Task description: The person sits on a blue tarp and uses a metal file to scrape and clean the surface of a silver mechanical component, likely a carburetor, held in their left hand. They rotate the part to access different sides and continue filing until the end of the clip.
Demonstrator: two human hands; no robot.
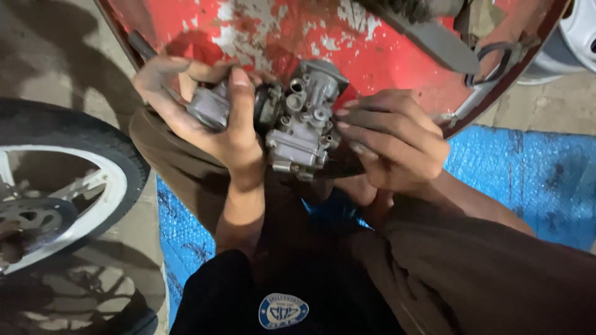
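- Head view, nearest: brown-trousered knees over a blue woven floor mat (534,180).
- Between the hands, above the lap, sits the grey cast-metal carburettor (301,121), long axis running left to right.
- Left hand (208,108) is clamped round its left end, thumb over the top.
- Right hand (391,139) rests curled fingertips on its right side, equally near.
- Beyond: a chipped red metal panel (279,31); far left, a black tyre on a white wheel (74,180).
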